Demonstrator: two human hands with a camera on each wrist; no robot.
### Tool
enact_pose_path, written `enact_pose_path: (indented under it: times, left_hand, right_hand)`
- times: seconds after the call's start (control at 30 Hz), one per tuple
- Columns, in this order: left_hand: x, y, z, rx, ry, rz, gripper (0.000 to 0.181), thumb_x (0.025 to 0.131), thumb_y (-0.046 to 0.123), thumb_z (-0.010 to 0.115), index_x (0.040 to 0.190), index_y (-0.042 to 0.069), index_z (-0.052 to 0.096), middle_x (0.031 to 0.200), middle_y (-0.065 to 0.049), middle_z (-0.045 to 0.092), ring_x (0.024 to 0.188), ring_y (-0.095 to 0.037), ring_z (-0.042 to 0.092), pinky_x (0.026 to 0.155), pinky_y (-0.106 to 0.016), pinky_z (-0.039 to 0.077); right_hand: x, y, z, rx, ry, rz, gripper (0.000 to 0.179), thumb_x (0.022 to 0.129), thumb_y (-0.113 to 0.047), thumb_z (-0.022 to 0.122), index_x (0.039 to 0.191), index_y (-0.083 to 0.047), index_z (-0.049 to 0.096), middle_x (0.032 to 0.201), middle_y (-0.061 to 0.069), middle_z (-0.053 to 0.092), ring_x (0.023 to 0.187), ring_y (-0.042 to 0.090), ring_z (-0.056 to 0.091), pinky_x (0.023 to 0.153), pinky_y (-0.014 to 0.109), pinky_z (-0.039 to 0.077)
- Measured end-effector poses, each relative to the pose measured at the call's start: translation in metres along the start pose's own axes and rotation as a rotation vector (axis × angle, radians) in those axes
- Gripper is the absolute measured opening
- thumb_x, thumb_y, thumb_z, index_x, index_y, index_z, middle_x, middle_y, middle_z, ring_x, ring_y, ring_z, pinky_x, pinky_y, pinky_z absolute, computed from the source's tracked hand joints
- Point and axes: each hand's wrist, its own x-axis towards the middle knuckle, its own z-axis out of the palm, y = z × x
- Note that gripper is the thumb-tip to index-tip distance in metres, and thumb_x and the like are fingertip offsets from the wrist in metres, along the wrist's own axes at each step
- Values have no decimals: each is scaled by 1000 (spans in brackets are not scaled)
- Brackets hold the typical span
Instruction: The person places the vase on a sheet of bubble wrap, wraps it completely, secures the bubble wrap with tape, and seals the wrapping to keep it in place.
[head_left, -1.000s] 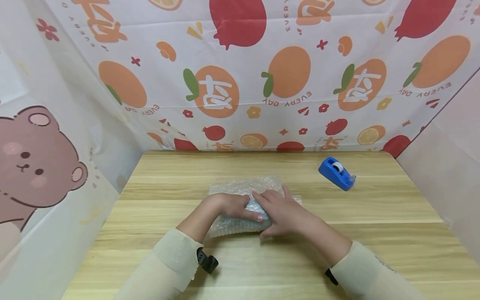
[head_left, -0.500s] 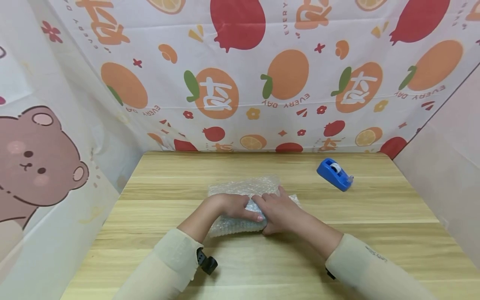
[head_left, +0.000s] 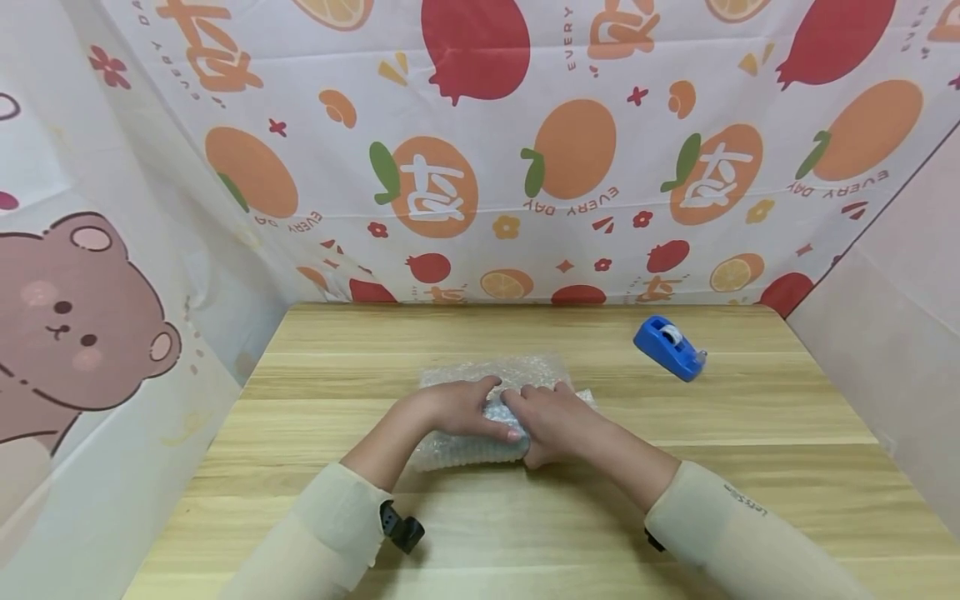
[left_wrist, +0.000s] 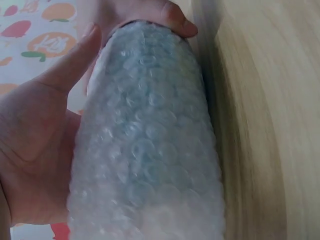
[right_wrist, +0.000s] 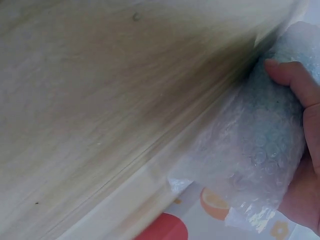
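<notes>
Clear bubble wrap with pale blue showing through, and both of my hands are on it! The rounded bubble-wrapped roll point(head_left: 471, 451) lies on the light wood-grain tabletop point(head_left: 570, 542), just below the middle of the head frame. Over on its left side rests my left hand point(head_left: 459, 408), thumb and forefinger spread well apart, thumb nearly straight; the left wrist view shows the palm beside the wrap with the thumb raised off it, the other fingers hidden behind. And my right hand point(head_left: 557, 422)? Clamped round the roll's right end, thumb pressed along the near side and fingers curled over the top. A loose, flat sheet of clear bubble wrap point(head_left: 517, 367) spreads behind the roll, towards the upper middle of the table, and a small corner of wrap pokes out to the right of my right hand.

Out towards the right of the frame sits a blue plastic tape dispenser point(head_left: 670, 348) with a white-centred reel, well apart from my hands. Cream sleeves point(head_left: 738, 525) come up from the bottom corners, the right one carrying small dark lettering. Across the top hangs a white fruit-print cloth point(head_left: 495, 196), while a brown cartoon bear point(head_left: 93, 308) fills the left edge.
</notes>
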Motion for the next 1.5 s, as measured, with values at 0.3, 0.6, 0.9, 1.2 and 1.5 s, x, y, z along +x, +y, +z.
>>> enact_pose_path:
  times: [0.3, 0.6, 0.9, 1.2, 1.5]
  left_hand:
    - [8, -4, 5, -71, -68, 92, 103, 78, 63, 72, 154, 11, 28, 154, -7, 40, 141, -25, 39, 113, -47, 34]
    - [12, -9, 3, -51, -141, 81, 105, 76, 66, 71, 156, 14, 24, 157, -5, 35, 144, -24, 34, 115, -47, 31]
    - [13, -9, 2, -40, -135, 115, 100, 77, 62, 74, 153, 16, 28, 154, -3, 40, 141, -20, 38, 113, -43, 33]
    - [18, -12, 0, -84, -121, 107, 96, 78, 64, 71, 151, 17, 32, 154, -3, 40, 142, -22, 37, 114, -46, 33]
    - [12, 1, -5, 140, 78, 133, 91, 77, 65, 71, 145, 11, 45, 142, -4, 55, 130, -22, 51, 108, -53, 37]
  right_hand:
    - [-1, -4, -1, -8, -12, -1, 73, 61, -42, 84, 119, -16, 48, 93, 1, 60, 80, 17, 59, 68, 43, 46]
    - [-3, -6, -1, -28, -32, -17, 78, 62, -44, 85, 125, -17, 47, 103, 1, 61, 91, 18, 63, 72, 43, 47]
    - [-2, -6, -2, -33, -29, -63, 72, 65, -42, 83, 123, -18, 47, 111, 1, 61, 99, 18, 62, 75, 43, 45]
    - [6, 6, -3, 160, -126, 11, 87, 63, -40, 84, 135, -16, 42, 117, 0, 64, 105, 17, 62, 88, 57, 48]
    - [12, 17, -5, 340, -227, 36, 91, 63, -36, 85, 138, -16, 38, 108, -6, 62, 90, 11, 58, 78, 38, 50]
